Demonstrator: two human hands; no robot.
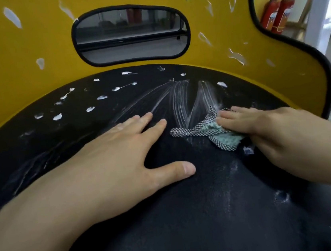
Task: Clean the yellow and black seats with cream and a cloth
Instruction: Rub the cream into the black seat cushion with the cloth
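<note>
Seat [172,218]: black cushion below you, yellow back behind. Your right hand [264,125] presses cloth [209,132] flat, fingers straight; left hand [113,163] rests flat, holding nothing. Cream [180,100] smeared mid-cushion only. Dabs [57,117] on cushion and yellow back unwiped; most work remains.

A single wide-angle head camera looked forward and down from close above the seat [192,216], its black surface filling the lower frame. It faced the yellow backrest [27,59] at the seat's far side, bowed by the lens. Right of the seat, the view reached two extinguishers [283,15] well beyond.
</note>
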